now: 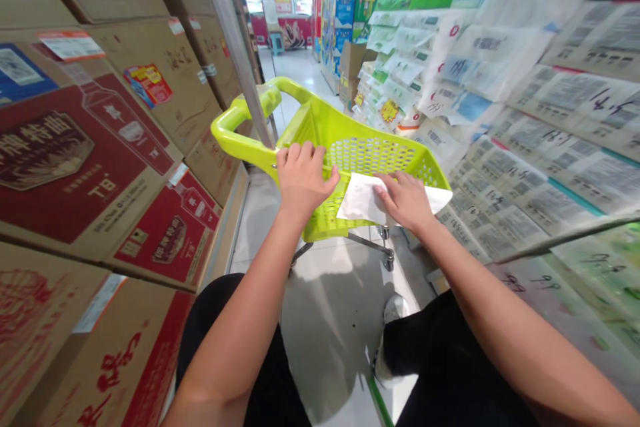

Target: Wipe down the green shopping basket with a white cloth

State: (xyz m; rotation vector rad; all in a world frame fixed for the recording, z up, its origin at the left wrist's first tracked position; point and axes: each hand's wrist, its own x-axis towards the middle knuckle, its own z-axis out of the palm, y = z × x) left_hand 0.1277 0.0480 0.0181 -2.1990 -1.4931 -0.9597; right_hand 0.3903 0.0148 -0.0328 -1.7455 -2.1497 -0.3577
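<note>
A lime-green plastic shopping cart (380, 147) stands in the aisle right in front of me. My left hand (303, 177) is closed over the cart's near rim, fingers curled on top. My right hand (406, 199) presses a white cloth (361, 199) against the same rim, fingers flat on the cloth with the thumb tucked under. The cart's looped handle (250, 117) points away to the far left. The basket looks empty through its mesh.
Stacked cardboard boxes (95, 167) with red labels fill the shelves on my left. Packaged goods in white and green wrappers (540, 113) line the right shelves. A grey tiled floor (330, 320) runs down the narrow aisle towards more displays (345, 13).
</note>
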